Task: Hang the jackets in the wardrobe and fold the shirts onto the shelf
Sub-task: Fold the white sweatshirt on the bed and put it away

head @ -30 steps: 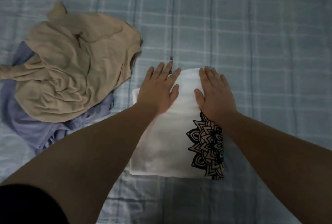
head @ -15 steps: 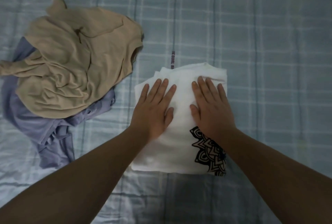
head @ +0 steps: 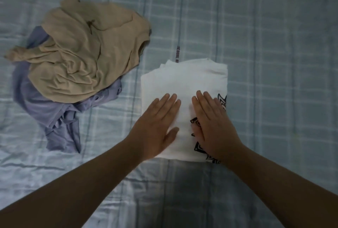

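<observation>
At the centre of the frame, the left hand and right hand press straight-fingered, gripping nothing, on the folded white shirt, which probably wants even, outward smoothing.

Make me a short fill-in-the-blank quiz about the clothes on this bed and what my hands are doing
1. Both hands, left hand and right hand, rest flat on the folded ____ shirt.
2. The beige garment lies on top of a ____ one.
3. The crumpled pile lies to the ____ of the folded shirt.
4. The folded shirt's print is ____.

Missing words: white; purple; left; black
</observation>
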A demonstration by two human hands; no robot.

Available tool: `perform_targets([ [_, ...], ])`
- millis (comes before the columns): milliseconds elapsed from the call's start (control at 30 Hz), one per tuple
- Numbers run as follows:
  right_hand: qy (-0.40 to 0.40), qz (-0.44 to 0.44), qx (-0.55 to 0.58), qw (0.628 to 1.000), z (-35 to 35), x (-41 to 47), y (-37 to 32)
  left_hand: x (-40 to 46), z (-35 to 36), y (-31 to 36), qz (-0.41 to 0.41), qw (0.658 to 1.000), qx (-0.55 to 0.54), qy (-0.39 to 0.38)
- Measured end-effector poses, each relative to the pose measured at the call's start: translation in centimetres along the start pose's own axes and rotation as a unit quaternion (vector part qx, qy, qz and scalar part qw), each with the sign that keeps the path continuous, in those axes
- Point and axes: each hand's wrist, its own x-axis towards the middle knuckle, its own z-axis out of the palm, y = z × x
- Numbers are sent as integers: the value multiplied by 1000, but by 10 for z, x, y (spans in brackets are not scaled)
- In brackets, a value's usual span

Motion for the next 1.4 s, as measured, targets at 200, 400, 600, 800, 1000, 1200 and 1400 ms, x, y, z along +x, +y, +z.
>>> perform_targets([
  [200, -74, -32, -34, 996, 23, -59, 7, -60, 30, -2, -16, 996, 45, -72],
  [400, -113, -32, -44, 992, 28, -63, 16, -60, 37, -15, 1, 995, 58, -77],
  [600, -120, -160, -54, 978, 9, -77, 40, -66, 23, -46, 98, 990, 70, -80],
  [800, -183, -195, -96, 959, 2, -61, 73, -45, 22, -62, 120, 970, 128, -166],
  [1000, -186, -114, -116, 969, 6, -55, 58, -49, 19, -52, 73, 973, 126, -180],
  [1200, -186, -97, -107, 972, 9, -56, 62, -45, 12, -46, 36, 976, 29, -214],
  [1400, -199, -128, -91, 967, -5, -75, 61, -56, -20, -35, 14, 949, -45, -311],
])
